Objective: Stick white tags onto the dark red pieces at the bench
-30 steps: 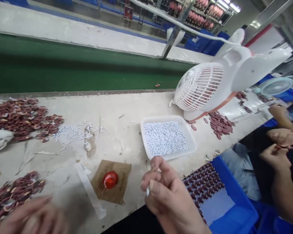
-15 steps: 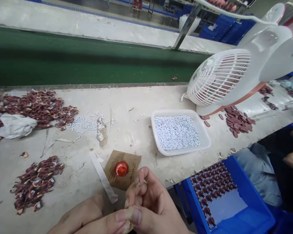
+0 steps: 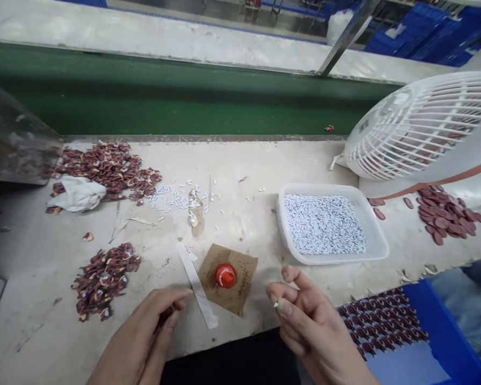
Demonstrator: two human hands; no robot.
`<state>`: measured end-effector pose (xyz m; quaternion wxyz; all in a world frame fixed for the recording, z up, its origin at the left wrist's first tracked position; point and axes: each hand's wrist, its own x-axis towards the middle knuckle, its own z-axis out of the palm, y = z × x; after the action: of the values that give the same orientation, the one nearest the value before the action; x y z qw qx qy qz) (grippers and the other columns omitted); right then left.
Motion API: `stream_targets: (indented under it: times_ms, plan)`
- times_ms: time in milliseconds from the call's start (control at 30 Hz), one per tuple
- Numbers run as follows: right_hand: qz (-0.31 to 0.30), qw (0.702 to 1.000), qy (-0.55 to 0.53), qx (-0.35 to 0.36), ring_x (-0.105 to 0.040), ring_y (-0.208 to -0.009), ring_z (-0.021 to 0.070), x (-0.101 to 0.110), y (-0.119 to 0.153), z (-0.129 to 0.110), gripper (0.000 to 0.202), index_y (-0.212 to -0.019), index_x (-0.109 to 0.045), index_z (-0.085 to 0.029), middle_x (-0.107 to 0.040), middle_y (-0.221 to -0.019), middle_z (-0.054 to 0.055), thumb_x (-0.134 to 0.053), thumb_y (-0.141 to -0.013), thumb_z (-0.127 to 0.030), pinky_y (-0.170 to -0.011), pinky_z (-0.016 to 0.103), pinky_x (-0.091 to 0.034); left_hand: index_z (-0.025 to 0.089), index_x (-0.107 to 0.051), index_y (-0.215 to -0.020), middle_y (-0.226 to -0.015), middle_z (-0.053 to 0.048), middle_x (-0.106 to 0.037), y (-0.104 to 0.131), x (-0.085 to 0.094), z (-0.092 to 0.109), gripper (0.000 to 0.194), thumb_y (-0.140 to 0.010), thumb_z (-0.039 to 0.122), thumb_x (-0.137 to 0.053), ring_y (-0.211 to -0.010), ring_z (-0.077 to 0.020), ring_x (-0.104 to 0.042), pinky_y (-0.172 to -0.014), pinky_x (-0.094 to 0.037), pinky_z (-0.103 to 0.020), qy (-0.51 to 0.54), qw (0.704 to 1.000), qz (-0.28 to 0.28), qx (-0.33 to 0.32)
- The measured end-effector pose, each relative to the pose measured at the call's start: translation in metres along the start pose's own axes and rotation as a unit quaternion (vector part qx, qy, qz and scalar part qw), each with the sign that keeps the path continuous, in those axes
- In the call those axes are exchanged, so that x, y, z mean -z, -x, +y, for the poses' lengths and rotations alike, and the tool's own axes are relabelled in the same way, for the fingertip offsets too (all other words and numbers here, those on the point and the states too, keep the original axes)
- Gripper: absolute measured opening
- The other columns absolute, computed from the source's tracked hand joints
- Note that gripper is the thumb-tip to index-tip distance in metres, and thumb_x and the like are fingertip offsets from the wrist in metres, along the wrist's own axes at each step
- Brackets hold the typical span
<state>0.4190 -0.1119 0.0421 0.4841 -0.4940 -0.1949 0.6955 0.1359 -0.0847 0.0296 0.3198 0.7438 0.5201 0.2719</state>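
Left hand [image 3: 152, 334] pinches a dark red piece [image 3: 162, 320]; right hand [image 3: 304, 321] pinches a tiny white bit [image 3: 276, 304]. Joining step, I think. Next: bring both together, w/ care.

factory assembly line | long worn workbench [image 3: 240, 176] along green conveyor belt [image 3: 164, 107] | heaps of small dark-red parts [image 3: 108, 166] | tray of tiny white pieces [image 3: 324, 224] | blue crates [image 3: 409, 37] stacked behind | desk fan [image 3: 420, 128]
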Motion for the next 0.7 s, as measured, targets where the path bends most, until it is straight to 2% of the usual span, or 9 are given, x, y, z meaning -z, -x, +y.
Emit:
stream_targets:
  times_ms: [67,167,233,300,367,467,533,600,700]
  plan:
    - [0.026,0.988,0.131,0.074,-0.041,-0.052,0.0028,0.012,-0.004,0.002,0.032,-0.115,-0.048,-0.031,-0.07,-0.094,-0.005,-0.077,-0.104,-0.041,-0.048,0.012,-0.036,0.034,-0.068,-0.135,-0.114,-0.002,-0.087,0.006,0.006,-0.015,0.03,-0.106,0.039,-0.062,-0.096,-0.0211,-0.086,-0.084,-0.067,-0.021,-0.011,1.0,-0.012,0.01]
    - [0.039,0.942,0.277,0.184,-0.066,-0.081,0.0085,0.024,-0.012,0.007,0.02,-0.11,-0.048,-0.03,-0.073,-0.098,-0.002,-0.067,-0.111,-0.035,-0.076,0.017,-0.053,0.033,-0.075,-0.125,-0.108,0.0,-0.089,0.008,0.008,-0.021,0.026,-0.103,0.044,-0.069,-0.091,-0.0226,-0.087,-0.079,-0.069,-0.022,-0.014,0.999,0.016,0.028]
    - [0.031,0.93,0.304,0.206,-0.068,-0.089,0.0092,0.028,-0.017,0.008,0.018,-0.109,-0.047,-0.029,-0.072,-0.099,-0.001,-0.065,-0.112,-0.031,-0.082,0.018,-0.053,0.034,-0.08,-0.113,-0.101,0.002,-0.089,0.005,0.007,-0.018,0.019,-0.102,0.046,-0.07,-0.084,-0.0209,-0.087,-0.075,-0.069,-0.021,-0.011,0.999,0.031,0.024]
    - [0.026,0.923,0.319,0.214,-0.069,-0.09,0.0106,0.029,-0.02,0.008,0.016,-0.108,-0.048,-0.029,-0.071,-0.098,0.0,-0.064,-0.112,-0.03,-0.082,0.02,-0.053,0.035,-0.08,-0.112,-0.1,0.004,-0.089,0.002,0.005,-0.016,0.017,-0.103,0.044,-0.069,-0.081,-0.0182,-0.086,-0.076,-0.068,-0.019,-0.007,0.999,0.031,0.002]
    - [0.025,0.913,0.339,0.226,-0.068,-0.088,0.0117,0.027,-0.021,0.006,0.016,-0.108,-0.047,-0.029,-0.069,-0.098,0.0,-0.062,-0.113,-0.029,-0.078,0.022,-0.053,0.035,-0.077,-0.123,-0.107,0.004,-0.087,0.003,0.005,-0.02,0.022,-0.104,0.04,-0.067,-0.088,-0.0165,-0.084,-0.083,-0.066,-0.019,-0.022,0.999,0.03,-0.03]
    - [0.014,0.896,0.374,0.24,-0.059,-0.069,0.0098,0.021,-0.021,0.002,0.016,-0.109,-0.043,-0.03,-0.068,-0.099,-0.001,-0.057,-0.114,-0.024,-0.066,0.022,-0.049,0.036,-0.068,-0.144,-0.12,0.003,-0.083,0.011,0.004,-0.038,0.038,-0.106,0.035,-0.061,-0.104,-0.0157,-0.08,-0.103,-0.057,-0.02,-0.108,0.989,0.005,-0.096]
    - [-0.01,0.88,0.405,0.249,-0.051,-0.06,0.0082,0.015,-0.022,0.001,0.016,-0.111,-0.043,-0.03,-0.069,-0.104,-0.001,-0.056,-0.113,-0.021,-0.062,0.024,-0.046,0.038,-0.063,-0.152,-0.12,0.002,-0.08,0.017,0.002,-0.05,0.045,-0.108,0.033,-0.056,-0.106,-0.0164,-0.076,-0.104,-0.053,-0.023,-0.161,0.979,-0.021,-0.127]
    - [-0.041,0.858,0.44,0.261,-0.055,-0.061,0.009,0.008,-0.026,-0.001,0.017,-0.115,-0.045,-0.029,-0.072,-0.107,0.002,-0.056,-0.111,-0.017,-0.063,0.026,-0.047,0.041,-0.058,-0.158,-0.121,0.0,-0.078,0.02,-0.001,-0.056,0.049,-0.111,0.031,-0.049,-0.108,-0.0191,-0.074,-0.102,-0.05,-0.029,-0.179,0.974,-0.035,-0.136]
    - [-0.077,0.815,0.499,0.284,-0.065,-0.074,0.0155,-0.002,-0.034,-0.007,0.012,-0.109,-0.054,-0.026,-0.075,-0.104,0.006,-0.06,-0.108,-0.015,-0.065,0.03,-0.044,0.043,-0.054,-0.16,-0.135,0.004,-0.078,0.021,-0.006,-0.057,0.051,-0.112,0.028,-0.049,-0.117,-0.02,-0.072,-0.112,-0.044,-0.031,-0.15,0.977,-0.039,-0.149]
